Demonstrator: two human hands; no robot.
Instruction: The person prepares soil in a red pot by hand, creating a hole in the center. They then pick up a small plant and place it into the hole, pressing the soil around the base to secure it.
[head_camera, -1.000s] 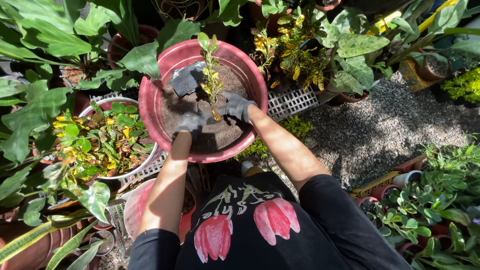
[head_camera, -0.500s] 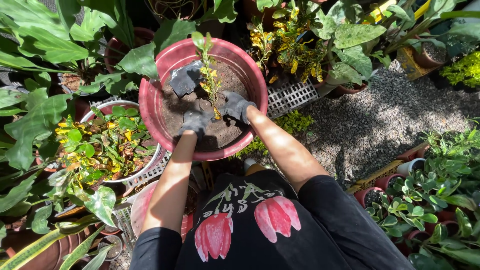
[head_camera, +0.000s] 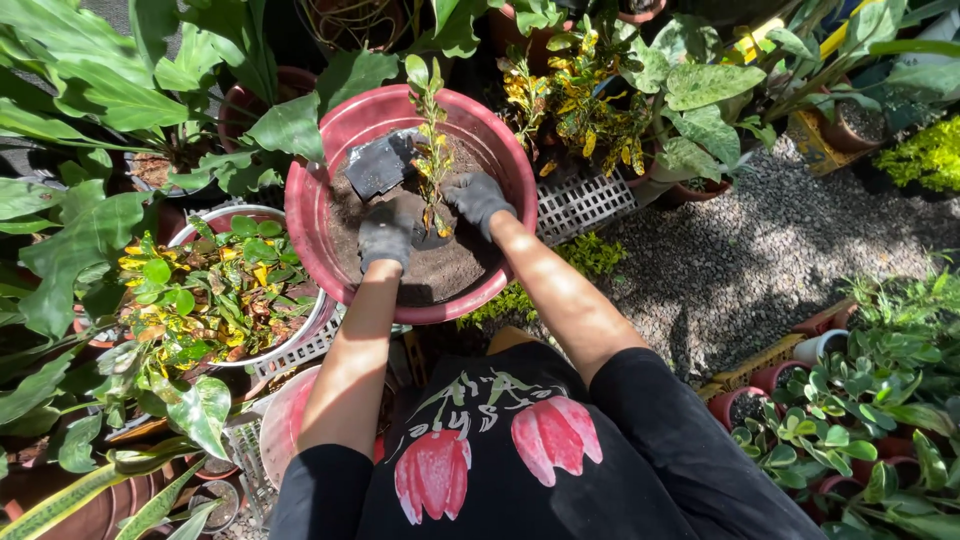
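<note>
Step in hand looked like firming soil around a freshly set cutting. Left hand (head_camera: 384, 236), in a dark glove, lay palm-down on the soil (head_camera: 440, 272) just left of the stem, fingers together and flat, clamped on nothing. The small plant (head_camera: 430, 150), a thin upright stem with green-yellow leaves, stood near the middle of the big red basin (head_camera: 310, 215), between the two hands. Right hand (head_camera: 478, 198), also gloved, pressed the soil just right of the stem, fingers spread a little, holding nothing that could be seen. A dark plastic scrap (head_camera: 378, 165) lay on the soil behind the left hand.

Next move likely needed even downward pressure on both sides, keeping the stem upright and not snapping it.

Surface: basin sat on a white lattice crate (head_camera: 585, 203). At left, broad green leaves (head_camera: 70, 230) and a white pot of yellow-green foliage (head_camera: 215, 290); at right, grey gravel (head_camera: 770, 250) in patchy sun, then small potted plants (head_camera: 850, 410). Outdoor garden corner, crowded.
</note>
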